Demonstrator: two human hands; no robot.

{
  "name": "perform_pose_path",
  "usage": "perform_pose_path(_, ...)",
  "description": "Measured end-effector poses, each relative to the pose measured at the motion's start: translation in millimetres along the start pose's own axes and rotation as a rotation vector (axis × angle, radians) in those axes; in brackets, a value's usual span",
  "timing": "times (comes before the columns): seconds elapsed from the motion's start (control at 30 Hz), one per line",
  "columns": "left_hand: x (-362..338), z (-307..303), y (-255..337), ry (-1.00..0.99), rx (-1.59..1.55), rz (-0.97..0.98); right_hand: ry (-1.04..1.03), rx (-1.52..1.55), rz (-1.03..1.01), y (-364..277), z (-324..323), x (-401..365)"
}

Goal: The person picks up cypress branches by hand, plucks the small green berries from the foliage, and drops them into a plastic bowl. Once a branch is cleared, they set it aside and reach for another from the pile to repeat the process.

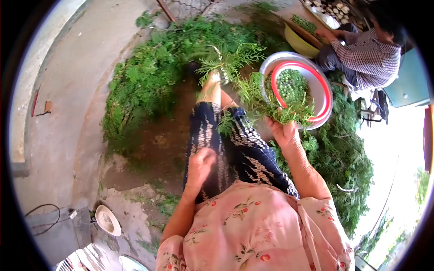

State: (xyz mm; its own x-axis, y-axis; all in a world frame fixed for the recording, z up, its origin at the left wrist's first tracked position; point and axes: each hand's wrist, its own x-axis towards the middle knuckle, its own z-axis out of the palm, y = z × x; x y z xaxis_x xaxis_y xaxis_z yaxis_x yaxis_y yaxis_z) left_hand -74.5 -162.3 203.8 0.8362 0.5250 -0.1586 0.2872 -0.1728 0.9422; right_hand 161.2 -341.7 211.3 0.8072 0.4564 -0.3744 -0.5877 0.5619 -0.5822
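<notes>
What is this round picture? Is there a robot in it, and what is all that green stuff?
There is no robot here, just a person using bare hands. There is only one picture, and it comes from a camera on the person's head, looking down past the flowered shirt. The right hand holds a leafy green sprig by a big metal basin. A red ring shows in the basin, with small round green bits inside it. The left hand is over the lap; it is too blurry to tell if it holds anything. Piles of leafy branches lie on the ground, and another person sits nearby.
</notes>
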Motion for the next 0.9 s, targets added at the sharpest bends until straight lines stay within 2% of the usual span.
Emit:
perform_pose_path(0.03,0,0,2,-0.016,-0.028,-0.029,0.0,-0.021,-0.053,-10,-14,2)
perform_pose_path(0.1,0,2,-12,-0.015,-0.133,-0.026,0.154,-0.038,-0.198,-28,-28,-3)
perform_pose_path(0.17,0,-4,4,0.013,-0.237,-0.144,0.126,-0.068,-0.193,-43,-67,-8)
perform_pose_path(0.23,4,-20,11,0.052,-0.3,-0.149,0.24,-0.034,-0.111,-54,-110,-16)
perform_pose_path(0.27,6,-29,12,0.146,-0.299,-0.119,0.222,-0.08,-0.1,-56,-140,-22)
perform_pose_path(0.3,8,-39,11,0.241,-0.297,-0.089,0.304,-0.016,-0.069,-56,-159,-29)
perform_pose_path(0.37,13,-60,0,0.485,-0.233,-0.023,0.278,0.108,-0.02,-50,-212,-44)
perform_pose_path(0.4,14,-70,-19,0.59,-0.196,0.029,0.377,0.065,0.07,-44,-223,-53)
perform_pose_path(0.43,12,-75,-19,0.687,-0.197,-0.02,0.478,0.023,0.158,-37,-231,-63)
perform_pose_path(0.47,11,-76,-17,0.779,0.096,0.027,0.577,-0.02,0.244,-32,-237,-67)
perform_pose_path(0.5,7,-74,-10,0.855,0.392,0.072,0.591,-0.039,0.248,-25,-238,-69)
perform_pose_path(0.57,-8,-52,12,0.813,0.664,0.104,0.617,-0.079,0.251,-11,-221,-72)
perform_pose_path(0.63,-33,-15,18,0.358,0.636,0.078,0.463,-0.134,0.252,-8,-191,-65)
perform_pose_path(0.7,-51,-2,45,-0.262,0.504,0.273,0.356,-0.171,0.232,-5,-162,-50)
perform_pose_path(0.77,-55,4,80,-0.59,-0.477,-0.306,0.273,-0.278,0.196,-10,-101,-44)
perform_pose_path(0.8,-53,8,81,-0.622,-0.461,-0.318,0.229,-0.331,0.178,-11,-72,-42)
perform_pose_path(0.9,-40,12,66,-0.43,0.407,0.398,0.117,-0.47,0.107,3,-16,-42)
